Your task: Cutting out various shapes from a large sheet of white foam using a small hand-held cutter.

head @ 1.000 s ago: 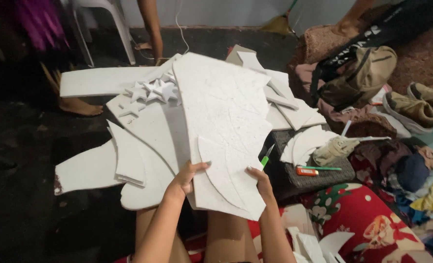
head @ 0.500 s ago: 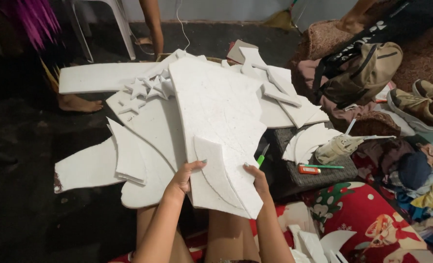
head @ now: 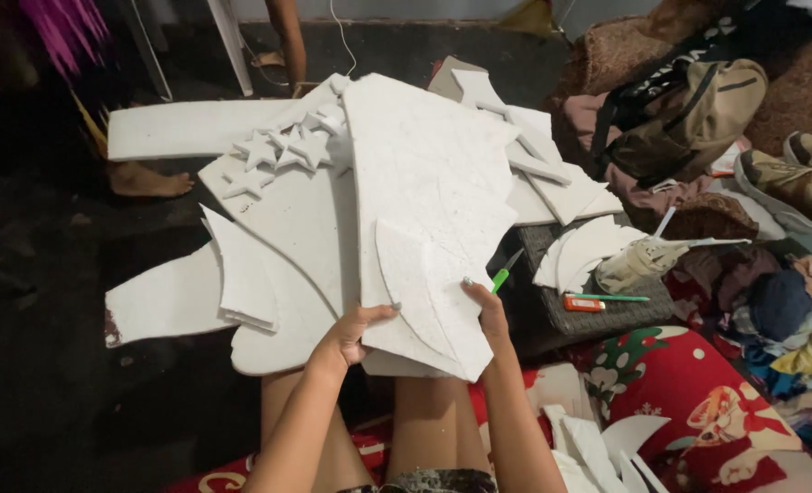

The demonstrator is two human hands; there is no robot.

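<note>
A big white foam sheet (head: 424,173) is held up in front of me, tilted away. My left hand (head: 356,333) grips its lower left edge. My right hand (head: 486,310) grips its lower right edge, and a green-handled knife (head: 504,272) sticks out from behind that hand. A curved cut line runs across the sheet's lower part, outlining a pointed curved piece (head: 424,297). My bare knees are below the sheet.
More white foam offcuts (head: 269,237) and small foam stars (head: 283,151) lie on the dark floor. A grey woven stool (head: 589,315) carries curved foam pieces, an orange lighter and a green pen. Bags, shoes and clothes sit right. Another person's foot (head: 146,181) stands left.
The foam sheet has tipped further up and away from me, and both hands have shifted slightly along its lower edge. The curved cut piece sits flatter in the sheet than before.
</note>
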